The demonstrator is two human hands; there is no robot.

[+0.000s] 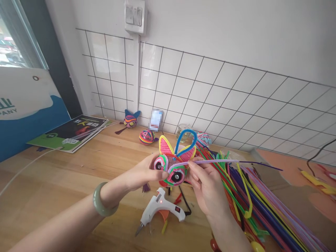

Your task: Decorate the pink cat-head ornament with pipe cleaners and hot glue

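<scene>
My left hand (143, 173) is closed round the left side of a colourful mask-like craft piece (172, 159), its thumb near the nose area. The piece has pink ears edged in yellow, a blue loop on top and two ringed black eyes with shiny centres. A lilac pipe cleaner (210, 161) runs across its front above the right eye, pinched by my right hand (206, 178) beside the piece. Below lies a white glue gun (161, 206) with a small red light, its nozzle pointing down left.
Bundled pipe cleaners (258, 196) spread over the right side. Behind are a striped ball (146, 137), a small eared craft (130, 120), a glass jar (181, 130) and a phone (156, 119). A magazine (76, 131) lies left; a yellow tool (316, 181) lies far right.
</scene>
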